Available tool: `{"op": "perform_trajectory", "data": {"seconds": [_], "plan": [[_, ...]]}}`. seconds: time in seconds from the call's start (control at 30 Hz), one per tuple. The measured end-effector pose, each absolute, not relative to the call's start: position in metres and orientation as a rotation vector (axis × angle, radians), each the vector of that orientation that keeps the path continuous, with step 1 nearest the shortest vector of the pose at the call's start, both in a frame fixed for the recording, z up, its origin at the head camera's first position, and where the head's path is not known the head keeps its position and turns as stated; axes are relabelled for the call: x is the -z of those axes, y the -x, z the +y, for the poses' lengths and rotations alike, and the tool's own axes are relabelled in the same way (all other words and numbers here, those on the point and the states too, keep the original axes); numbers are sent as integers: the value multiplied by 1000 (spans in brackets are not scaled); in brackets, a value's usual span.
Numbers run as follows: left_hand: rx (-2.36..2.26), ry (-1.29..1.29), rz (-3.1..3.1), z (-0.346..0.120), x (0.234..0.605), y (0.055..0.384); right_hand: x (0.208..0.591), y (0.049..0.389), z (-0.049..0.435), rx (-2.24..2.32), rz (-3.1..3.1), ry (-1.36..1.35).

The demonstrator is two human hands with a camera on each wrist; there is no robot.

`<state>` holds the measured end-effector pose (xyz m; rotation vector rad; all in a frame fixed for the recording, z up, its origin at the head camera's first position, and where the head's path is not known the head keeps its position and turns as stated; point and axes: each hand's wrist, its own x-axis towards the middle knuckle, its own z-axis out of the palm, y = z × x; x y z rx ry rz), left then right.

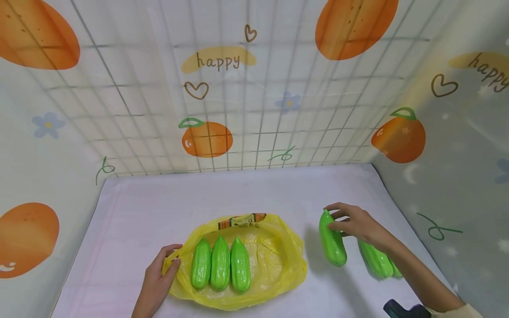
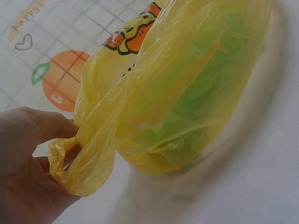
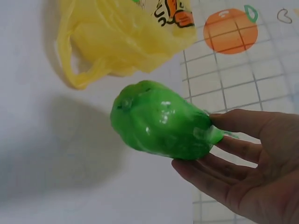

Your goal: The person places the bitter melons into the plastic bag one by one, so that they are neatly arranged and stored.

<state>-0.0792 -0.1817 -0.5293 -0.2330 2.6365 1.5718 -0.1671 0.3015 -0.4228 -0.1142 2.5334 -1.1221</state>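
A yellow plastic bag (image 1: 284, 282) lies spread open on the white table. My left hand (image 1: 156, 276) grips its left edge, and in the left wrist view a bunched loop of the film (image 2: 86, 172) sits between thumb and fingers. Inside the bag, three glossy green elongated vegetables (image 1: 220, 265) lie side by side toward the left. My right hand (image 1: 359, 225) holds another such green vegetable (image 3: 159, 122) by its pointed stem end, raised to the right of the bag with its lumpy, blunt end downward. Its shadow falls on the table.
More green vegetables (image 1: 375, 259) lie on the table (image 1: 159, 194) at the right, partly behind my right forearm. Printed curtains with oranges and a wire grid (image 1: 270, 137) enclose the back and sides. A dark object (image 1: 401, 309) shows near my right sleeve.
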Motion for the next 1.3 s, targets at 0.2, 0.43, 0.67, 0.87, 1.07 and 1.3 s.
{"op": "perform_trajectory", "data": {"seconds": [0.2, 0.43, 0.67, 0.87, 1.07, 1.3], "plan": [[-1576, 218, 2638, -183, 531, 79, 415, 171, 287, 1189, 2469, 106], [-1588, 217, 2625, -183, 530, 80, 405, 171, 265, 1273, 2393, 159], [-1591, 222, 2617, -183, 529, 80, 402, 174, 247, 1336, 2314, 192], [-1598, 217, 2617, -183, 530, 80, 401, 176, 231, 1348, 2242, 190], [-1583, 226, 2621, -182, 529, 80, 404, 176, 215, 1349, 2167, 211], [-1562, 244, 2626, -181, 529, 80, 414, 174, 198, 1352, 2108, 224]]}}
